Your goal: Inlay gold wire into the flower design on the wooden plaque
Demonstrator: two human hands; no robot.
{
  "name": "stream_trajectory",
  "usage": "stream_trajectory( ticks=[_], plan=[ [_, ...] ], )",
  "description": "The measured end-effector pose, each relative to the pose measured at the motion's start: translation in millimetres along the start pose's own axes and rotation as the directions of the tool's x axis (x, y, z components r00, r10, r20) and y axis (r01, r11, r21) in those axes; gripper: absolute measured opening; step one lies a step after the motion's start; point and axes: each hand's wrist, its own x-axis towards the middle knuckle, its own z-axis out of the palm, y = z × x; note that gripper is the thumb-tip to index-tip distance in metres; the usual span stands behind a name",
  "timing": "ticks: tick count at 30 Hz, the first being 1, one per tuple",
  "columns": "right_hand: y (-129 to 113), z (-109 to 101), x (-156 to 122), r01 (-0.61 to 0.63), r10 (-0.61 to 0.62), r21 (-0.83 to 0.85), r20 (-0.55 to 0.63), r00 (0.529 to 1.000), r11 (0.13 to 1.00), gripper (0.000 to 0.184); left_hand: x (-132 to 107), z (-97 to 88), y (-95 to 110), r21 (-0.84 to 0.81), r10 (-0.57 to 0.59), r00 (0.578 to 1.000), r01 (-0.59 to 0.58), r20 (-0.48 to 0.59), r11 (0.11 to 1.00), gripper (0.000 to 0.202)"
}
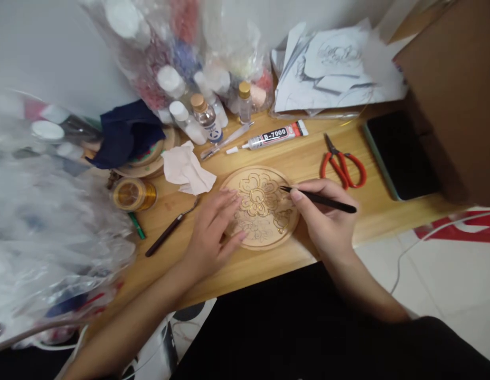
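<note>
A round wooden disc (264, 211) with a gold flower outline lies on the wooden table (308, 158). My left hand (213, 232) rests flat on the disc's left edge, fingers stretched out, pressing it down. My right hand (322, 219) is closed round a thin black tool (320, 199), and the tool's tip touches the disc's upper right part.
Red scissors (342, 166), a B-7000 glue tube (274, 137) and a dark phone (399, 153) lie behind the disc. A crumpled tissue (187, 169), a gold wire spool (133, 194) and a dark-handled tool (169, 229) sit left. Small bottles (205, 116), plastic bags and sketches (332, 68) crowd the back.
</note>
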Motion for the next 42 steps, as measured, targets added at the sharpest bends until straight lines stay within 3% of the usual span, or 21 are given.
stream_trajectory(
  ticks=[3,6,9,10,12,16,20,23,25,26,29,31,37,42],
  plan=[
    [-4,-4,2,-0.033,0.006,0.165,0.159,0.987,0.986,0.007,12,-12.3,14,-0.105,-0.188,0.982,0.185,-0.017,0.977,0.03],
    [-14,-9,3,-0.017,-0.086,0.29,0.34,0.936,0.957,0.011,27,-23.4,37,-0.33,-0.374,0.924,0.377,0.077,0.865,0.018],
    [-27,-16,2,0.074,-0.237,0.362,0.433,0.869,0.929,0.02,37,-28.4,58,-0.651,-0.456,0.852,0.502,0.259,0.569,0.021],
    [-31,-18,2,0.104,-0.276,0.37,0.449,0.85,0.923,0.023,39,-29.2,64,-0.718,-0.456,0.839,0.511,0.298,0.472,0.021],
    [-38,-24,1,0.157,-0.329,0.369,0.47,0.819,0.916,0.026,41,-31.3,73,-0.786,-0.449,0.832,0.502,0.325,0.361,0.02],
    [-47,-34,1,0.262,-0.419,0.356,0.494,0.762,0.897,0.03,46,-38.3,87,-0.785,-0.445,0.823,0.519,0.352,0.339,0.017],
    [-53,-41,6,0.372,-0.49,0.319,0.558,0.67,0.872,0.034,49,-41.1,94,-0.776,-0.472,0.801,0.544,0.368,0.318,0.013],
    [-60,-46,13,0.434,-0.525,0.305,0.6,0.604,0.848,0.035,46,-34.3,93,-0.843,-0.514,0.773,0.513,0.372,0.161,0.007],
    [-67,-49,20,0.458,-0.537,0.291,0.568,0.623,0.84,0.034,40,-26.4,91,-0.894,-0.56,0.75,0.446,0.353,0.033,0.011],
    [-71,-50,25,0.461,-0.533,0.275,0.532,0.658,0.844,0.032,37,-22.1,91,-0.913,-0.584,0.739,0.409,0.336,-0.008,0.016],
    [-76,-47,48,0.471,-0.504,0.187,0.42,0.755,0.862,0.021,28,-10.4,95,-0.944,-0.633,0.713,0.315,0.302,-0.095,0.028],
    [-72,-40,65,0.493,-0.498,0.123,0.403,0.768,0.861,0.014,25,-5.1,100,-0.954,-0.647,0.705,0.264,0.29,-0.141,0.033],
    [-25,-14,99,0.241,-0.252,0.078,0.406,0.878,0.967,0.009,24,-0.6,114,-0.965,-0.659,0.706,0.175,0.26,-0.195,0.04],
    [-4,-15,98,0.205,-0.201,0.035,0.423,0.884,0.978,0.008,29,2.5,120,-0.962,-0.62,0.736,0.181,0.272,-0.207,0.049]
  ],
)
